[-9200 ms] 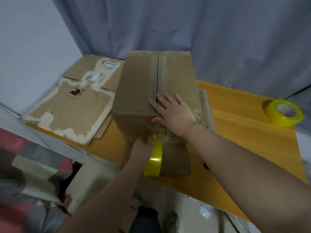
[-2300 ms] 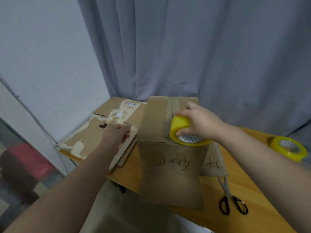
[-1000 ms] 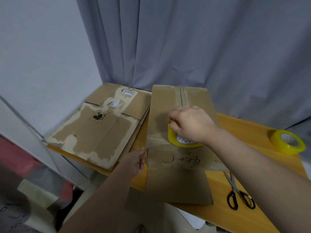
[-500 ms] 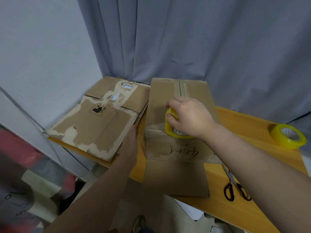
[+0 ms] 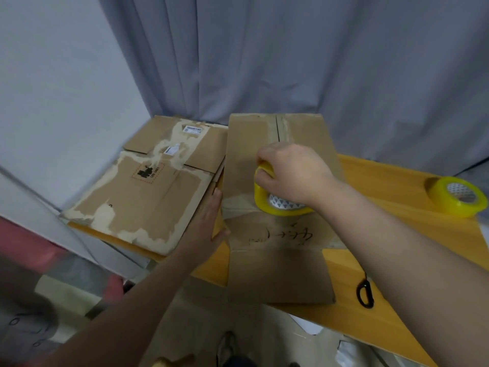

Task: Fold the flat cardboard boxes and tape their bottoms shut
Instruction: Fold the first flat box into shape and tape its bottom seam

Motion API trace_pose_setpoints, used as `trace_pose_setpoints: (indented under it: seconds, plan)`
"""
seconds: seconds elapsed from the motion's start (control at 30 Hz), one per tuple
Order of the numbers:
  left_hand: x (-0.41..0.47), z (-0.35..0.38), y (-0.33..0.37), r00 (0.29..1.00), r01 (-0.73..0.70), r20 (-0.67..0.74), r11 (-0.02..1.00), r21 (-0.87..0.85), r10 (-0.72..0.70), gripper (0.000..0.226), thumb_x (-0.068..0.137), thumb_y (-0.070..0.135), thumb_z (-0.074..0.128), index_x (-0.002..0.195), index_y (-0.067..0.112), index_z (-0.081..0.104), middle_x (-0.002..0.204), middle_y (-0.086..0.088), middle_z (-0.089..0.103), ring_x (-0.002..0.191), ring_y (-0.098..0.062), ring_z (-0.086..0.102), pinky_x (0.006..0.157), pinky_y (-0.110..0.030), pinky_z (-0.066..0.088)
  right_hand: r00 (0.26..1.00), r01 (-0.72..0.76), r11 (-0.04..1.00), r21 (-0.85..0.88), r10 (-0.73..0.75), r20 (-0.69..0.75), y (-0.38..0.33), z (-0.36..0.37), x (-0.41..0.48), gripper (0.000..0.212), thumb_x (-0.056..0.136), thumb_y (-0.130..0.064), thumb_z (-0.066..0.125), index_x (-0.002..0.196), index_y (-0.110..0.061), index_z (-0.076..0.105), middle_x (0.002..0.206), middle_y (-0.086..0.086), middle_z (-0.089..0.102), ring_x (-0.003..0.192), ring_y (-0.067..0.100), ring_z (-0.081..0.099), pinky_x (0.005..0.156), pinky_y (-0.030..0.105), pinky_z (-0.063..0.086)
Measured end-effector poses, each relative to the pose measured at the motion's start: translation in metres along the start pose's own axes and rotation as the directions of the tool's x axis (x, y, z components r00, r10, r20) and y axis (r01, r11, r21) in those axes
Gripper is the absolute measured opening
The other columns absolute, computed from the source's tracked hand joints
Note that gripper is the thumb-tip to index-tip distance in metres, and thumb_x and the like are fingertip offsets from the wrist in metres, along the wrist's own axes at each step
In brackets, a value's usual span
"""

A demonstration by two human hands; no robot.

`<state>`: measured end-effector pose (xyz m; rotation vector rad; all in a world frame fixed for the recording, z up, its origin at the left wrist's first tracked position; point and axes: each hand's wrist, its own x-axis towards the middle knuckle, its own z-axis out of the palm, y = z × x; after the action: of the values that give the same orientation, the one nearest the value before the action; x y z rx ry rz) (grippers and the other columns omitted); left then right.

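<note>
Before the grey curtain (image 5: 291,62), the right hand (image 5: 293,173) curls round a yellow tape roll (image 5: 264,201) atop the cardboard box (image 5: 246,144), while the left hand (image 5: 206,223), fingers straight, apparently presses the box's left side.

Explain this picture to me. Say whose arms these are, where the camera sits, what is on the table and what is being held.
There is no machine here. A person wears a camera on the head that looks down at their own two arms. The right hand grips a roll of yellow tape on top of an upright folded cardboard box. The left hand lies flat against the box's left side. On the wooden table lie flattened boxes to the left, with black-handled scissors and a second yellow roll to the right.
</note>
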<state>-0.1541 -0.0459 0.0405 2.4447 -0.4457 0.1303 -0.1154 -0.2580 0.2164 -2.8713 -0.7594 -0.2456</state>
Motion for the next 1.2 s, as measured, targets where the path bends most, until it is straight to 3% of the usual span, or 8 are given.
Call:
trace_pose_setpoints:
  seconds: [0.27,0.53,0.63,0.7,0.77,0.87,1.07,1.2]
  plan:
    - [0.053,-0.019,-0.013,0.913,-0.407,0.133,0.825,0.392,0.387,0.088,0.084,0.070,0.038,0.149,0.014,0.018,0.155,-0.005,0.020,0.144,-0.019,0.016,0.118,-0.031,0.007,1.000,-0.018,1.000,0.009,0.018,-0.021,0.002,0.003,0.004,0.029,0.084,-0.037,0.049,0.101,-0.018,0.061,0.101,0.003,0.062,0.093,0.030,0.058,0.073,0.038,0.050]
    - [0.037,-0.007,-0.009,0.887,-0.439,-0.022,0.857,0.270,0.461,0.046,0.103,0.037,0.028,0.143,0.014,0.031,0.147,-0.006,0.037,0.140,-0.019,0.029,0.115,-0.036,0.024,0.989,0.039,0.993,0.112,-0.022,-0.143,0.005,0.006,-0.012,0.041,0.084,-0.039,0.047,0.113,-0.014,0.064,0.108,0.006,0.066,0.101,0.032,0.060,0.080,0.040,0.050]
    - [0.039,-0.009,-0.006,0.887,-0.431,-0.045,0.860,0.275,0.459,0.042,0.104,0.033,0.025,0.140,0.014,0.034,0.143,-0.007,0.044,0.136,-0.021,0.033,0.113,-0.037,0.027,0.974,-0.036,0.985,0.166,0.072,-0.216,0.012,0.010,-0.027,0.054,0.079,-0.057,0.041,0.106,-0.017,0.065,0.097,0.003,0.063,0.095,0.027,0.059,0.076,0.032,0.045]
    - [0.042,-0.011,-0.007,0.882,-0.447,-0.002,0.837,0.315,0.472,0.043,0.104,0.034,0.025,0.140,0.012,0.034,0.142,-0.008,0.044,0.136,-0.021,0.032,0.116,-0.034,0.021,0.951,-0.170,0.927,0.335,0.243,-0.191,0.024,0.013,-0.039,0.056,0.073,-0.068,0.044,0.097,-0.021,0.062,0.086,-0.001,0.058,0.086,0.020,0.056,0.069,0.029,0.039]
    - [0.043,-0.012,-0.007,0.884,-0.446,0.033,0.819,0.361,0.466,0.045,0.104,0.035,0.023,0.139,0.010,0.034,0.141,-0.011,0.046,0.135,-0.022,0.032,0.117,-0.030,0.015,0.916,-0.228,0.738,0.635,0.384,-0.117,0.034,0.013,-0.046,0.049,0.069,-0.069,0.051,0.084,-0.023,0.058,0.076,-0.002,0.056,0.073,0.017,0.055,0.063,0.030,0.041]
    - [0.043,-0.015,-0.004,0.905,-0.409,0.044,0.835,0.369,0.424,0.047,0.103,0.038,0.023,0.138,0.008,0.035,0.139,-0.014,0.049,0.133,-0.023,0.034,0.117,-0.029,0.013,0.923,-0.208,0.641,0.739,0.379,-0.070,0.037,0.015,-0.046,0.044,0.068,-0.064,0.060,0.081,-0.022,0.058,0.067,-0.006,0.055,0.063,0.009,0.053,0.058,0.024,0.042]
    - [0.043,-0.019,0.000,0.914,-0.394,0.072,0.832,0.391,0.399,0.049,0.103,0.039,0.024,0.137,0.006,0.037,0.138,-0.013,0.050,0.132,-0.022,0.036,0.117,-0.028,0.015,0.966,-0.223,0.947,0.231,0.247,-0.080,0.059,-0.026,-0.056,0.054,0.072,-0.069,0.059,0.092,-0.019,0.062,0.080,0.005,0.062,0.081,0.027,0.059,0.069,0.038,0.048]
    - [0.041,-0.020,0.007,0.922,-0.384,0.126,0.823,0.420,0.366,0.052,0.104,0.039,0.022,0.135,0.004,0.045,0.137,-0.014,0.052,0.130,-0.027,0.043,0.116,-0.027,0.014,0.969,-0.242,0.966,-0.095,0.246,0.028,0.074,-0.031,-0.064,0.054,0.076,-0.065,0.053,0.106,-0.020,0.061,0.097,0.009,0.065,0.097,0.031,0.058,0.074,0.037,0.047]
